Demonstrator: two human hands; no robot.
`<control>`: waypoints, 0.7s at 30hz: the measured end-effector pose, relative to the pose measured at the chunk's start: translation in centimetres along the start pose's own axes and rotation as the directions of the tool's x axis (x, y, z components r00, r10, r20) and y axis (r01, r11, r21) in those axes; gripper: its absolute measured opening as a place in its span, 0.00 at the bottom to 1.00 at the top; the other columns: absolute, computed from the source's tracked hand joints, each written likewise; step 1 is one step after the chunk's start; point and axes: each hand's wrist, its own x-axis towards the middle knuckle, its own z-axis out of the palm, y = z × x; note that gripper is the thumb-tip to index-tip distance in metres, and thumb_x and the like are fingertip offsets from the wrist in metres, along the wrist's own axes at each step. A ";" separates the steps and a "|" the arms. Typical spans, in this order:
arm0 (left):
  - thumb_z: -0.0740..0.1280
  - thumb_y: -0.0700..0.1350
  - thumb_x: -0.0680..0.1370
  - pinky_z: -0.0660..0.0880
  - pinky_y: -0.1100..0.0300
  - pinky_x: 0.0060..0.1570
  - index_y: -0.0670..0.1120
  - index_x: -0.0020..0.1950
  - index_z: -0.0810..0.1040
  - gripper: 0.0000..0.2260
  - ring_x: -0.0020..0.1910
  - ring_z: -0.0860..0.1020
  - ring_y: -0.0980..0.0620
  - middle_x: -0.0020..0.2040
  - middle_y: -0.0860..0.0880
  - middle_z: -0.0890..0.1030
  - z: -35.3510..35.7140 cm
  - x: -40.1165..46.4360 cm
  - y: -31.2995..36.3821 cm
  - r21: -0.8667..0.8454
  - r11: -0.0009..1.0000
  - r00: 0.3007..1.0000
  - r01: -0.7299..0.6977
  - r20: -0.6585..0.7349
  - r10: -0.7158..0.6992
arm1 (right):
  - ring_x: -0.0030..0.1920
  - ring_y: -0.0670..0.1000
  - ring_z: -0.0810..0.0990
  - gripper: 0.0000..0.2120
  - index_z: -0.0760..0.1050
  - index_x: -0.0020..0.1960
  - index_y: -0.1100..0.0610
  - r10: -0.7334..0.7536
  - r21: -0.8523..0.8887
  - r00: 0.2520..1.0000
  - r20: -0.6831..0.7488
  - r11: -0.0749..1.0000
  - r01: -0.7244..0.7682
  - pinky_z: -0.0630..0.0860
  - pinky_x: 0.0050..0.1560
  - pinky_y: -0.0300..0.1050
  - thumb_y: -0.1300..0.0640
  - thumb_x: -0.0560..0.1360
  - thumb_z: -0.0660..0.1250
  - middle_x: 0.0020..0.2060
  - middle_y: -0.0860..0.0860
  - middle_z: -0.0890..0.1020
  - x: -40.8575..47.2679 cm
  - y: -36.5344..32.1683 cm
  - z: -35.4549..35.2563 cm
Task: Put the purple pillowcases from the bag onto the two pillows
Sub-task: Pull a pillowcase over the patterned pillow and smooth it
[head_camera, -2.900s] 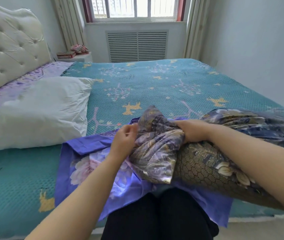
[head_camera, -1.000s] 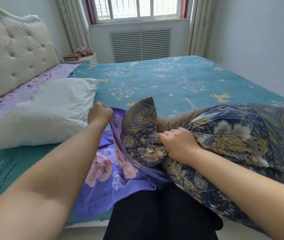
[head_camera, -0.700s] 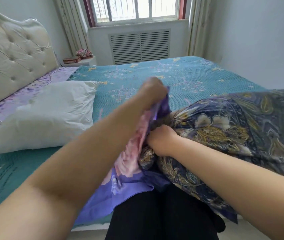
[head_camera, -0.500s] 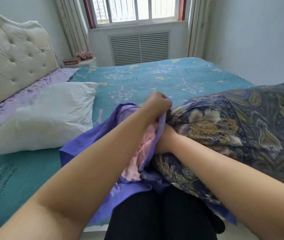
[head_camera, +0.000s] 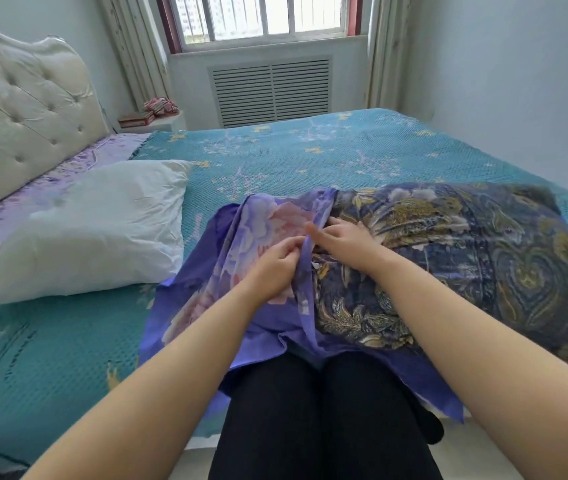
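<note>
One purple pillowcase (head_camera: 258, 233) lies on the bed (head_camera: 310, 150), its mouth at the patterned pillow (head_camera: 449, 258). Left hand (head_camera: 275, 268) pinches the hem; right hand (head_camera: 341, 237) rests loosely on the pillow. Best hold the opening wide and feed corners first.

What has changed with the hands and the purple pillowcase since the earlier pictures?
The left hand lifted the purple pillowcase edge up against the dark patterned pillow end and now pinches it. The right hand released its fistful and rests there. The white pillow stayed put.
</note>
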 end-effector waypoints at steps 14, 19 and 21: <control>0.65 0.63 0.73 0.61 0.49 0.70 0.49 0.75 0.58 0.36 0.73 0.59 0.44 0.75 0.46 0.59 -1.3 -5.6 -6.2 0.563 0.825 0.969 -0.036 -0.181 0.166 | 0.40 0.52 0.70 0.12 0.73 0.40 0.62 0.534 0.603 0.715 -0.452 0.773 -0.197 0.63 0.40 0.43 0.61 0.80 0.57 0.36 0.55 0.74 -1.7 2.1 1.5; 0.70 0.55 0.73 0.66 0.51 0.64 0.45 0.72 0.65 0.31 0.66 0.69 0.43 0.67 0.43 0.70 -1.9 -5.7 -6.6 0.381 0.915 0.954 0.131 -0.299 -0.012 | 0.42 0.49 0.79 0.13 0.78 0.52 0.61 0.356 0.594 0.842 -0.406 0.803 -0.053 0.73 0.42 0.43 0.52 0.74 0.70 0.42 0.52 0.81 -4.2 -2.3 3.2; 0.71 0.48 0.74 0.66 0.54 0.62 0.44 0.69 0.69 0.26 0.65 0.71 0.44 0.64 0.43 0.74 -1.9 -5.3 -6.4 0.298 0.952 0.941 0.074 -0.336 0.032 | 0.45 0.51 0.80 0.16 0.76 0.53 0.57 0.282 0.439 0.915 -0.289 0.888 -0.135 0.76 0.46 0.47 0.48 0.71 0.72 0.44 0.50 0.82 -6.1 -3.2 4.7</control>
